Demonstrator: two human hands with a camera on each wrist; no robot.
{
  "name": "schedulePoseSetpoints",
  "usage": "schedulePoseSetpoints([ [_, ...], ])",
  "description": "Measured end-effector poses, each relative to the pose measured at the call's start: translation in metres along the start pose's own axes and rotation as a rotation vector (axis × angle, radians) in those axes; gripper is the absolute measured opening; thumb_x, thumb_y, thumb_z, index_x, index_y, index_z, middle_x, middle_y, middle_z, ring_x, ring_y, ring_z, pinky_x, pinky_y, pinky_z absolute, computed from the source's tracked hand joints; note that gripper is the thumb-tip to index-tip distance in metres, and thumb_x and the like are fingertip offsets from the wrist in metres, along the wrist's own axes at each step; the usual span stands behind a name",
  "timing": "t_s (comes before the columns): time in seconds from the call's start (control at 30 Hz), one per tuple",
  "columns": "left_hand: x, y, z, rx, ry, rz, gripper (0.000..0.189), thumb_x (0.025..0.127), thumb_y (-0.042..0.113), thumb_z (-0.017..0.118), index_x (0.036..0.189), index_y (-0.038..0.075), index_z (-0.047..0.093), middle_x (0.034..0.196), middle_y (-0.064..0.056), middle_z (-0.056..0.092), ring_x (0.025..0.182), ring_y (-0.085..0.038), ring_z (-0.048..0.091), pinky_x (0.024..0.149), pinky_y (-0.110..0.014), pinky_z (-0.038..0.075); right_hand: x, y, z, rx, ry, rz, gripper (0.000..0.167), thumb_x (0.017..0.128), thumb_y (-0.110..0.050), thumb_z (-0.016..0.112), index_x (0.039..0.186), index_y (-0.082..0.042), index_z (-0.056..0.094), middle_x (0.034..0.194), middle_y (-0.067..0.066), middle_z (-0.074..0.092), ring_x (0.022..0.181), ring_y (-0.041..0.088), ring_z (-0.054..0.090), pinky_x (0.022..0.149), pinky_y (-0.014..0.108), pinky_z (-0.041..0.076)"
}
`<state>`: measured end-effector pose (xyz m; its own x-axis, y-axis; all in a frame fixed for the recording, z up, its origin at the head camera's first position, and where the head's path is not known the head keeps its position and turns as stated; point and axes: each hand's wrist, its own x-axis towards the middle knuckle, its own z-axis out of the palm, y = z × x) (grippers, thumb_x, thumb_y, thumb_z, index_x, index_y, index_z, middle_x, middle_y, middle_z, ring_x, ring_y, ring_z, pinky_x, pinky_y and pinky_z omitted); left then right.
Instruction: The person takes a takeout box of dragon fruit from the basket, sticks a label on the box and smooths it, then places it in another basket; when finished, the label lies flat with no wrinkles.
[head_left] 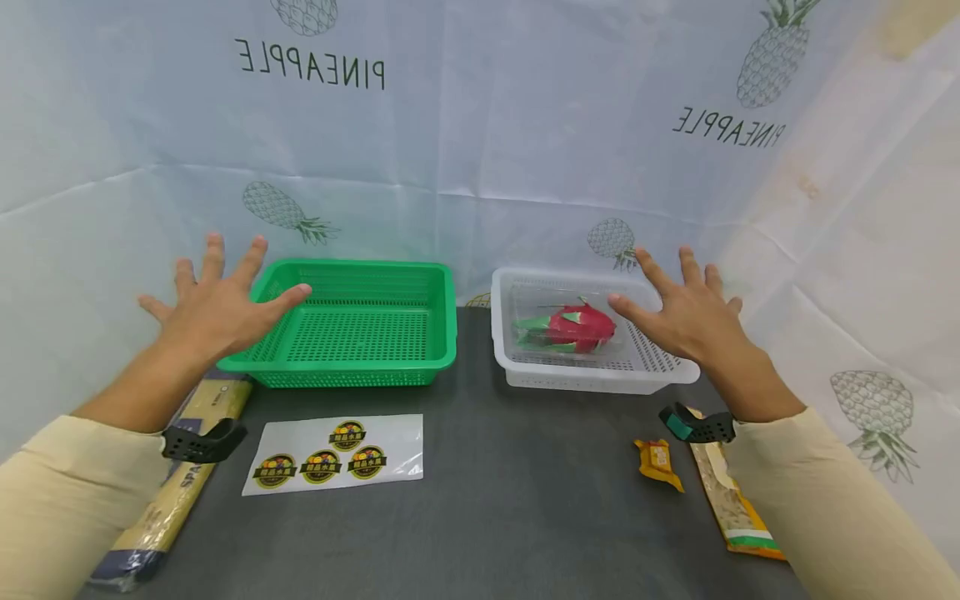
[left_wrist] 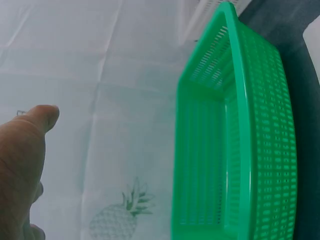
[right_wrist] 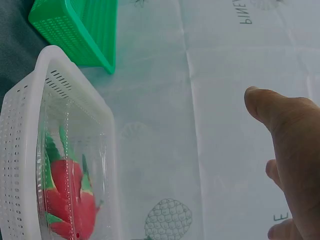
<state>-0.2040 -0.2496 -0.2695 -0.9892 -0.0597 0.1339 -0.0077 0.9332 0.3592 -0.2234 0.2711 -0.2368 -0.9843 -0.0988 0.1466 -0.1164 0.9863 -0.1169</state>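
My left hand (head_left: 213, 310) is raised with fingers spread, overlapping the left end of a green plastic basket (head_left: 442, 333) in the head view. Nothing is in its grasp. On the other side my right hand (head_left: 686, 315), also spread and holding nothing, hovers by the right end of a white basket (head_left: 600, 382). Inside that white basket lies a red dragon fruit (head_left: 581, 325) with green tips, in a clear plastic container (right_wrist: 102, 165). The green basket's holed floor shows bare in the head view.
A white sheet (head_left: 300, 429) with several round fruit stickers lies in front of the green basket. A long spaghetti pack (head_left: 176, 492) is under the left forearm. At right are a small orange packet (head_left: 658, 465) and a longer food bag (head_left: 731, 500). Pineapple-print cloth (head_left: 480, 125) hangs behind.
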Motion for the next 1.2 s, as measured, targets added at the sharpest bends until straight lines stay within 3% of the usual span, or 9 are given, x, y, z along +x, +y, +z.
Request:
schedulePoseSetpoints([
  [0.7,0.004,0.044,0.013,-0.005,0.046,0.052,0.097,0.084,0.081,0.031,0.156,0.027,-0.002,0.156,-0.021,-0.017,0.135,-0.058,-0.005,0.086,-0.083,-0.004,0.008,0.024,0.009,0.078,0.066,-0.001,0.087,0.09,-0.069,0.041,0.157,-0.025,0.008,0.154,0.031,0.001,0.133,0.061,0.006,0.088,0.081,0.016],
  [1.0,0.002,0.064,0.025,-0.088,0.064,0.091,0.094,0.085,0.079,0.034,0.155,0.031,-0.005,0.157,-0.017,-0.018,0.138,-0.053,-0.004,0.09,-0.08,0.003,0.021,0.03,0.006,0.133,0.105,-0.023,0.086,0.09,-0.065,0.046,0.157,-0.023,0.01,0.154,0.031,0.003,0.132,0.062,0.01,0.088,0.08,0.019],
  [1.2,0.0,0.079,0.041,-0.158,0.065,0.123,0.093,0.087,0.077,0.037,0.156,0.028,-0.002,0.158,-0.014,-0.017,0.139,-0.049,-0.002,0.092,-0.077,0.013,0.024,0.038,0.012,0.18,0.094,-0.026,0.086,0.091,-0.062,0.048,0.157,-0.022,0.01,0.153,0.032,0.004,0.13,0.064,0.011,0.088,0.08,0.019],
])
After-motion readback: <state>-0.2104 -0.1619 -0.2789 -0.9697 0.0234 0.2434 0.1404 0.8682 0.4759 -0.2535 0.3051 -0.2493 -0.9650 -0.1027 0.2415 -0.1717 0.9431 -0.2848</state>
